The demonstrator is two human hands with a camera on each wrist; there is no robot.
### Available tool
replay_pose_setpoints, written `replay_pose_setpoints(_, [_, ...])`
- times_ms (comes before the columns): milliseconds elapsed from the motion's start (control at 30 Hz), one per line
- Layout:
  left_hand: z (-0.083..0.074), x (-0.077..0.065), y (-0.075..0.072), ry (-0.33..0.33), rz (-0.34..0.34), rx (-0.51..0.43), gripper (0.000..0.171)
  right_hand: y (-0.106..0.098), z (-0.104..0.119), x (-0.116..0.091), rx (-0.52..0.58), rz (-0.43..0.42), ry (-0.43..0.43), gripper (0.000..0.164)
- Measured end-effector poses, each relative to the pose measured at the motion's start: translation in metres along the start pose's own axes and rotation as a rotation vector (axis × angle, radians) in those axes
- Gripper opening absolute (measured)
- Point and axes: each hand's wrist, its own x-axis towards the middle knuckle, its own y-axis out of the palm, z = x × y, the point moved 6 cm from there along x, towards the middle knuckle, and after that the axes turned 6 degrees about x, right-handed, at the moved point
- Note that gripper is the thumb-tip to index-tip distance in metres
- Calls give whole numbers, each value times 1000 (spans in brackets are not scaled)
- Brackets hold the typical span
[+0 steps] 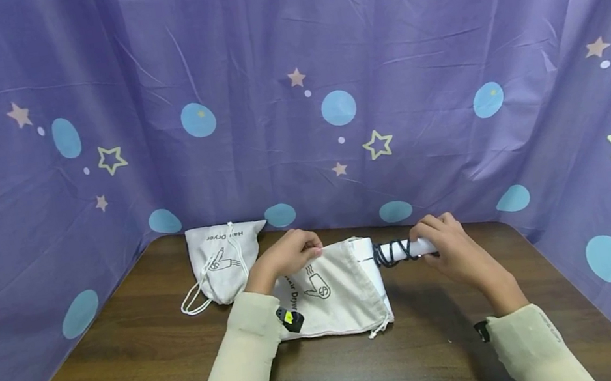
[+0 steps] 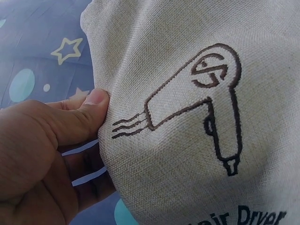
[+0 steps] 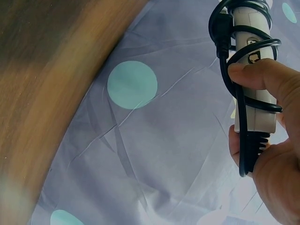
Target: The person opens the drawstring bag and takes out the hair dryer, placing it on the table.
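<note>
A cream cloth drawstring bag printed with a hair dryer picture lies on its side, its mouth facing right. Out of that mouth sticks a white hair dryer, its body partly inside the bag. Black cord is wound round its handle. My right hand grips the handle near its end, thumb over the cord. With thumb and fingers, my left hand pinches the bag's far edge; in the left wrist view, the thumb lies at the cloth edge beside the printed wavy lines.
A second cream drawstring bag, labelled Hair Dryer, lies at the back left with its white cord looped out. The brown wooden table meets a purple patterned curtain at the back and sides.
</note>
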Motion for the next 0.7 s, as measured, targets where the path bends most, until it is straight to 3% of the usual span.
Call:
replay_pose_setpoints(433, [8, -3, 1, -36, 28, -5, 8, -4, -2, -1, 3, -7, 18, 51])
replay_pose_setpoints(700, [-1, 2, 8, 26, 25, -102, 14, -5, -2, -2, -3, -22, 8, 53])
